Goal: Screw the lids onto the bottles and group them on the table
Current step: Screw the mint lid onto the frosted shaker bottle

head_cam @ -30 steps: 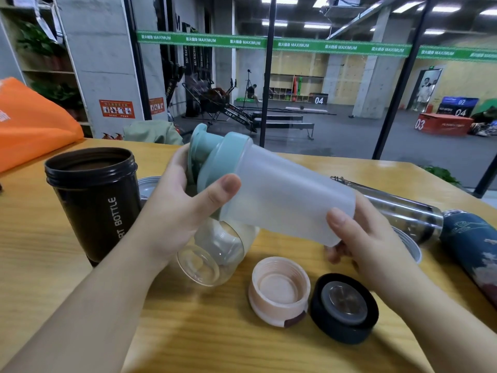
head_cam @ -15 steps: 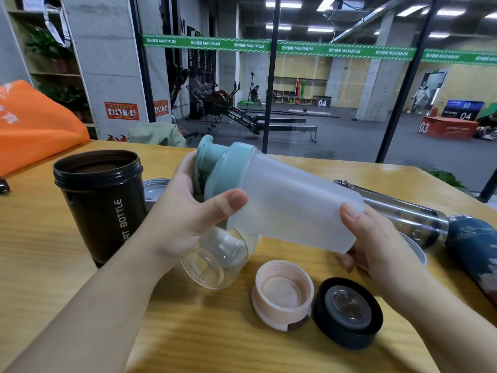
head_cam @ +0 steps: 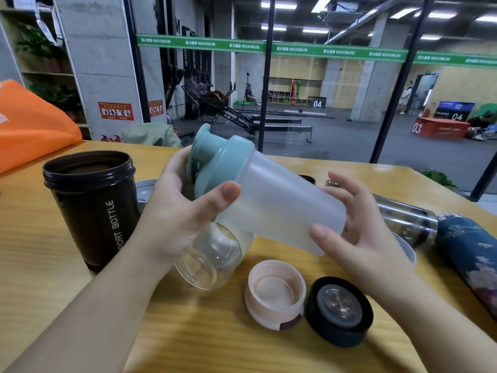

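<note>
I hold a frosted white bottle (head_cam: 279,205) tilted above the table, its teal lid (head_cam: 217,160) pointing up and left. My left hand (head_cam: 174,219) wraps the teal lid end, thumb across the neck. My right hand (head_cam: 357,232) cups the bottle's base with fingers spread loosely. Below lies a clear glass bottle (head_cam: 212,259) on its side, without a lid. A pink lid (head_cam: 275,293) and a black lid (head_cam: 339,310) rest upside down on the wooden table (head_cam: 188,332). A black sport bottle (head_cam: 94,208) stands open at the left.
A steel bottle (head_cam: 406,222) and a dark blue patterned bottle (head_cam: 473,257) lie on their sides at the right. A metal lid (head_cam: 144,188) sits behind the black bottle. An orange bag (head_cam: 29,125) is at the far left. A glass wall stands beyond the table.
The frosted bottle stays tilted between both hands. My right hand's fingers have loosened and spread around its base. The view has shifted slightly.
</note>
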`<state>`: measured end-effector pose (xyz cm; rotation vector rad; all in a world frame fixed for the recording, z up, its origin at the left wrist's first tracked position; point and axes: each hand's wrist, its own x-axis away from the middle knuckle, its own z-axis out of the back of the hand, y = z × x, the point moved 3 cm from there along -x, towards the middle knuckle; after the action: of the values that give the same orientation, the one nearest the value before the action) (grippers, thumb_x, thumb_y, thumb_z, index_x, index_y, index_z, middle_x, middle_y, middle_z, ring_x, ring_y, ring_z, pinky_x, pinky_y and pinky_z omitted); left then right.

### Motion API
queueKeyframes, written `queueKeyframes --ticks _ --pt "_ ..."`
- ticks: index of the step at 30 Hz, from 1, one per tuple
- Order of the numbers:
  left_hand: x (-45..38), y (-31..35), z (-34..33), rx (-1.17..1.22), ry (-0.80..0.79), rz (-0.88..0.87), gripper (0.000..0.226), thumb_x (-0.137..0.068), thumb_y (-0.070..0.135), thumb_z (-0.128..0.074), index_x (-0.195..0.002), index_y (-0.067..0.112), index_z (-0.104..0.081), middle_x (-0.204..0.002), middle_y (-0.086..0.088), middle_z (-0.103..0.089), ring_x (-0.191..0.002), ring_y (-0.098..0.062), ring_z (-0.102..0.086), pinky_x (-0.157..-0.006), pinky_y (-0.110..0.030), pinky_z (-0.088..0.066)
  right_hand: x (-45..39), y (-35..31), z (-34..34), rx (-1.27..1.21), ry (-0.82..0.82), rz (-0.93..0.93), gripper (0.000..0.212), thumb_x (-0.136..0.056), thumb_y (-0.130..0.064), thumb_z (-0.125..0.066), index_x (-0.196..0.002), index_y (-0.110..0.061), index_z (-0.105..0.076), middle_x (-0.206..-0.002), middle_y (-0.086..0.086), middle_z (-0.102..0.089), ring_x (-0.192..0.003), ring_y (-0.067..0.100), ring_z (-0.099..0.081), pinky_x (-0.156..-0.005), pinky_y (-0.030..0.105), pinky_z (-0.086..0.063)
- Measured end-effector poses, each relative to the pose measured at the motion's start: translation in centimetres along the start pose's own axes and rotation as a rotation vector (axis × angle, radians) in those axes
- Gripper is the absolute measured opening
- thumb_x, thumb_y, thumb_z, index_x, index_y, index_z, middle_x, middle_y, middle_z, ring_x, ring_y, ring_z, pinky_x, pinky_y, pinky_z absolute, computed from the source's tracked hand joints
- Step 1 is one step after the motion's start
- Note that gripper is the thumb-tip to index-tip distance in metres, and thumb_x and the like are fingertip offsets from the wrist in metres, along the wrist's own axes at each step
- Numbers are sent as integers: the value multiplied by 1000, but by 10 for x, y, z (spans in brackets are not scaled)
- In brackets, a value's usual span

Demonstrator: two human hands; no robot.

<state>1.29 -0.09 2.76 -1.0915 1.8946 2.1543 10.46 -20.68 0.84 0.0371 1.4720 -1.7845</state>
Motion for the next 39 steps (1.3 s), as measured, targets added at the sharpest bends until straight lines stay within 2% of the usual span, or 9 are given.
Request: queueKeyframes --ticks 6,15,18,20,24,27,30,34,39 --pt "3 4 -3 -102 -18 -33 96 -37 80 -70 -119 33 -52 -103 17 -68 -92 -1 -66 -68 -12 -49 3 -6 -8 501 -36 171 82 -55 -63 -68 -125 -51 -27 -122 -42 -33 -112 -33 -24 -88 -7 -18" --pt "12 8 -18 -188 -171 -106 103 -34 75 -75 -128 53 -39 -123 32 -51 -115 8 -51 -78 -4 -44 6 -7 -9 592 -91 87 102 -46 -75 -61 -133 -61 -10 -123 -44 -33 -113 -16 -34 -86 1 -30" --pt "11 7 -14 -251 -208 -117 112 -32 80 -71 -133 61 -26 -136 34 -39 -125 4 -44 -92 -18 -45 6 -6 -13 512 -83 99 97 -49 -64 -67 -125 -71 -7 -129 -45 -31 -119 -18 -34 -89 3 -31" --pt "7 2 -10 -246 -205 -107 105 -36 87 -62 -131 63 -25 -142 27 -36 -126 -6 -48 -94 -32 -46 5 -3 -13 475 -49 121 96 -49 -60 -68 -127 -67 -12 -132 -44 -26 -123 -15 -34 -94 5 -31" --pt "2 -8 -2 -315 -96 -7 84 -51 97 -30 -124 55 -35 -129 33 -43 -108 16 -51 -78 -6 -43 2 8 -9 420 34 108 99 -48 -63 -70 -135 -52 -24 -134 -41 -28 -127 -9 -31 -98 11 -29" --pt "2 -16 2 -438 -40 99 65 -71 85 -23 -123 49 -39 -121 21 -51 -104 11 -53 -78 -11 -39 0 13 -6 335 79 28 88 -44 -65 -67 -121 -62 -24 -110 -59 -21 -117 -16 -24 -92 11 -31" --pt "0 -20 1 -568 -49 198 58 -78 66 -33 -128 36 -41 -119 15 -51 -100 8 -49 -74 -9 -34 -1 16 -1 259 139 -54 85 -46 -64 -67 -120 -60 -27 -108 -52 -29 -118 2 -34 -90 29 -42" --pt "2 -22 0 -751 -177 278 63 -78 57 -60 -133 36 -37 -131 13 -44 -112 -5 -46 -93 -27 -41 -4 16 4 166 202 -80 87 -49 -56 -73 -127 -43 -36 -120 -16 -50 -111 4 -50 -84 27 -47" --pt "6 -21 -6 -872 -264 343 79 -73 54 -69 -138 37 -28 -138 13 -31 -104 -6 -37 -85 -25 -37 -6 20 0 132 190 -68 85 -52 -46 -80 -126 -29 -42 -119 -16 -57 -105 -6 -55 -80 16 -49"
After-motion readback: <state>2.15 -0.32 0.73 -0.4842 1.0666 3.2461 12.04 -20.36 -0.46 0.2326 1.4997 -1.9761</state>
